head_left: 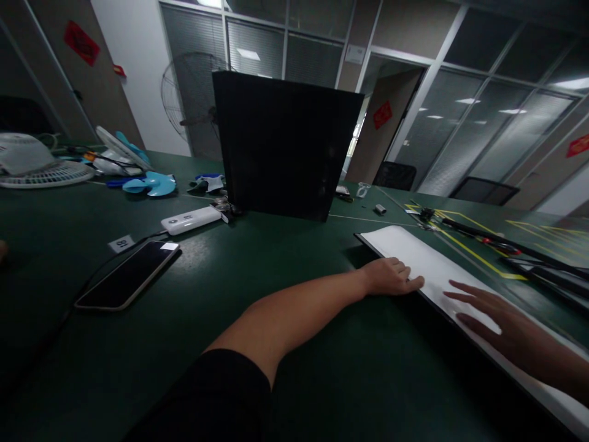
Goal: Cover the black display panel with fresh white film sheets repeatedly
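A long white board [414, 248] with a dark edge lies tilted at the right, its near edge raised off the green table. My left hand [390, 276] reaches across and grips that near edge, with fingers curled over the white face. My right hand [492, 319] is open over the board, its fingers spread; whether it touches the surface I cannot tell. A square black panel [288, 147] stands upright on the table [257, 258] ahead of me, left of the board.
On the left are a phone [131, 276], a white power strip [191, 221], a number tag [120, 244], blue fan blades [151, 184] and a white fan cover [41, 162]. Dark rods [506, 239] lie at the right. A blurred skin-coloured shape [2, 250] shows at the left edge.
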A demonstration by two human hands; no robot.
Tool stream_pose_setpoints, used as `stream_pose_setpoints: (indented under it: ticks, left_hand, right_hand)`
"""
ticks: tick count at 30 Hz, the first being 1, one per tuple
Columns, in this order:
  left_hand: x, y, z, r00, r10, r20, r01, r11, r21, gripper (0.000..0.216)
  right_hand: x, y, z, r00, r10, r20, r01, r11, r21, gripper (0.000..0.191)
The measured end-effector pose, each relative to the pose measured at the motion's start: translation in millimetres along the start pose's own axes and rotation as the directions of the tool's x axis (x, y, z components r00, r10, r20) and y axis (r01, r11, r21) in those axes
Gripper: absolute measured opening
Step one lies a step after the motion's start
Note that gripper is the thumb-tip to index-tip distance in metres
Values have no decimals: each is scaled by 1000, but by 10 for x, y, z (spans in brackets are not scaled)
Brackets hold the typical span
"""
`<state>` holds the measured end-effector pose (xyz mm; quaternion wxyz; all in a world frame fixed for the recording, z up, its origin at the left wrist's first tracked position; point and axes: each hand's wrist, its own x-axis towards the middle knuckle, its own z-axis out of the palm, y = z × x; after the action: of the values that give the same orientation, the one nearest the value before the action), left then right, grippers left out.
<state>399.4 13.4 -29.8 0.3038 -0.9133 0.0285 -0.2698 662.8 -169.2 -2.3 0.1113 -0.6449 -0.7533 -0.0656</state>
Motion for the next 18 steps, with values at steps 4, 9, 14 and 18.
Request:
stream_pose_setpoints:
  ticks: [4, 9, 14, 18]
  left_hand:
    - [-37, -6, -49, 996, 22, -81, -22, 1000, -3, 34]
    - [-58, -31, -101, 997, 18, -72, -20, 1000, -23, 31]
    - [-31, -33, -58, 995, 49, -87, -52, 998, -31, 33]
    - [-34, -40, -40, 996, 54, -76, -54, 999, 0, 33]
  right_hand:
    - [91, -217, 166, 987, -13, 157, 0, 997, 79, 62]
    - [85, -194, 169, 965, 53, 257, -89, 987, 131, 64]
    - [91, -321, 44, 973, 6, 232, -39, 990, 139, 62]
    - [122, -438, 37, 969, 5, 245, -53, 981, 189, 65]
